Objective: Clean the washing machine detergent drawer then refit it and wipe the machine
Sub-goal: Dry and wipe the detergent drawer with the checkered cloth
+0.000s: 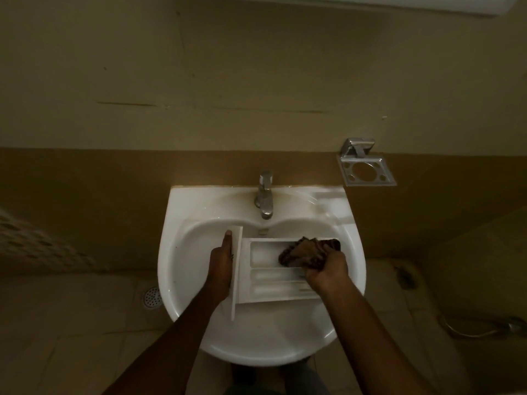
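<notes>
I am working from a single view, a wide-angle camera worn on the person's head. It is facing forward and tilting steeply down over the sink (pixel 176 223), close enough that both forearms are coming in from the bottom edge. The left hand (pixel 221 263), the right hand (pixel 328 270) with its cloth (pixel 302 252) and the detergent drawer (pixel 271 276) are sitting just below mid-frame, with the tap (pixel 264 195) above them. The lens is also taking in the wall (pixel 256 81) ahead and the floor (pixel 71 323) on both sides.
</notes>
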